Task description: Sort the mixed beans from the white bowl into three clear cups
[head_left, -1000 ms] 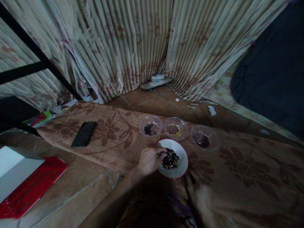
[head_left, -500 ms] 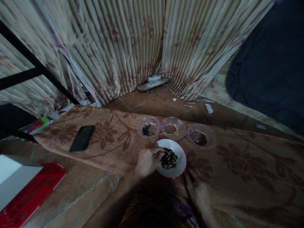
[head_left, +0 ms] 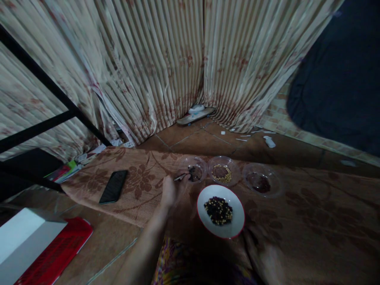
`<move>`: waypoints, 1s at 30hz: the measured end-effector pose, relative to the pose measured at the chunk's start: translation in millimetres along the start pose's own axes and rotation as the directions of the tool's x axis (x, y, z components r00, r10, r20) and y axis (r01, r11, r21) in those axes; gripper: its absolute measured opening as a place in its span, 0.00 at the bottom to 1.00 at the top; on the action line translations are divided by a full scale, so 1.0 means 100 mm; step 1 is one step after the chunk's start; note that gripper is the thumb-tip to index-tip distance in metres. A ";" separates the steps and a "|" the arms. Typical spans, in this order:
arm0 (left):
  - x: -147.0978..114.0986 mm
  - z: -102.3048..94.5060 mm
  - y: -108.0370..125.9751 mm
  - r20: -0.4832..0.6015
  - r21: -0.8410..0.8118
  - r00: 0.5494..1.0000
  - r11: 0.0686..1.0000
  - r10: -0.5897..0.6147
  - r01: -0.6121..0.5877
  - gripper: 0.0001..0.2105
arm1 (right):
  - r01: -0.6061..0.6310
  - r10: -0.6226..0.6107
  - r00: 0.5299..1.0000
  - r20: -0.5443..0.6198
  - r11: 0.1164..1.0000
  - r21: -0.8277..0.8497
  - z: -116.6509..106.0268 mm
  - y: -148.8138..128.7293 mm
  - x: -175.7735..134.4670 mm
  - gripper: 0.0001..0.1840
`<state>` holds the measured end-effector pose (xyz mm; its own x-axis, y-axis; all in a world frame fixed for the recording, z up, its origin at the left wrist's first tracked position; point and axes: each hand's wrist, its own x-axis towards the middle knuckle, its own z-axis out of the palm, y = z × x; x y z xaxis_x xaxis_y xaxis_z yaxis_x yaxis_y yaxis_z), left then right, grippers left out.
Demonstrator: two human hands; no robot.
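Note:
My left hand (head_left: 173,192) is at the near edge of the left clear plastic dish (head_left: 200,164), its fingers pinched on a thin metal tool that looks like tweezers (head_left: 179,177). Small dark beans (head_left: 192,172) lie in that dish, close to the fingertips. A white bowl with a red rim (head_left: 236,206) holds a heap of dark and yellow beans (head_left: 219,210). At the bowl's lower right edge is my right hand (head_left: 263,249), dim and blurred, its fingers apparently on the rim. The bowl looks tilted.
A middle dish holds yellow beans (head_left: 223,174), and a right dish has dark red beans (head_left: 263,183). A black phone (head_left: 113,187) lies on the patterned brown cloth (head_left: 148,206). A red crate (head_left: 68,245) stands lower left, a skateboard (head_left: 196,116) by the curtain.
My left hand has moved with the tool from the bowl to the left dish. The bowl looks larger and nearer, with my right hand still at its edge. The view has shifted slightly.

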<state>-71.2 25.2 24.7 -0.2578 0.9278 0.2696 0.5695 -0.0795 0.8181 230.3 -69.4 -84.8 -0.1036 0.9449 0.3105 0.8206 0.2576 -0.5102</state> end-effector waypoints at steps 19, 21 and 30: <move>-0.17 -0.02 0.13 0.094 -0.223 0.995 0.974 -0.028 0.049 0.10 | 0.012 -0.012 1.000 0.005 1.000 -0.009 -0.05 -0.08 0.04 0.18; -0.26 -0.02 0.22 0.212 -0.234 0.977 0.972 0.028 0.023 0.08 | 0.012 -0.012 1.000 -0.004 1.000 -0.015 -0.06 -0.10 0.05 0.19; -0.40 0.06 0.29 0.504 -0.120 0.857 0.991 0.105 -0.051 0.07 | 0.005 -0.005 1.000 0.000 1.000 -0.004 -0.06 -0.10 0.05 0.17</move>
<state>-39.7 -11.9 34.3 0.2322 0.9707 0.0613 0.4843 -0.1701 0.8582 225.1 -68.7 -73.3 -0.1078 0.9438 0.3126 0.8222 0.2614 -0.5056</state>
